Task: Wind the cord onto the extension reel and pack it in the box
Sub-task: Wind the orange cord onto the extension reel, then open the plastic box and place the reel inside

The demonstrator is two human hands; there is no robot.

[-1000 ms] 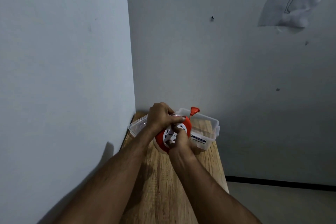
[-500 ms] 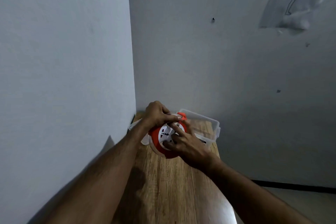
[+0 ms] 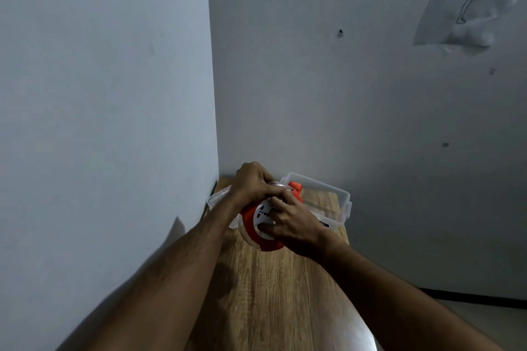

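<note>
1. A person stands at a narrow wooden table (image 3: pixel 273 293) pushed into the corner of two grey walls, both bare forearms reaching out over the boards.
2. The orange and white reel (image 3: pixel 258 222) is held up on edge above the far part of the table, its white socket face turned toward the camera.
3. The left hand (image 3: pixel 252 182) curls over the top of the reel, fingers wrapped round its upper rim, gripping it.
4. The right hand (image 3: pixel 293 221) lies against the socket face from the right, thumb low on the white disc and fingers bent across it, holding the reel from the front.
5. An orange crank handle (image 3: pixel 296 188) sticks out at the top of the reel, just past the left hand's fingertips.
6. The clear plastic box (image 3: pixel 336 202) sits open at the far end of the table, directly behind the reel and partly hidden by both hands.
7. A clear lid (image 3: pixel 218 198) shows at the table's far left, beside the box and under the left wrist.
8. The cord itself cannot be made out behind the hands.
9. A sheet of clear plastic (image 3: pixel 467 3) is stuck high on the wall, well above the table.
</note>
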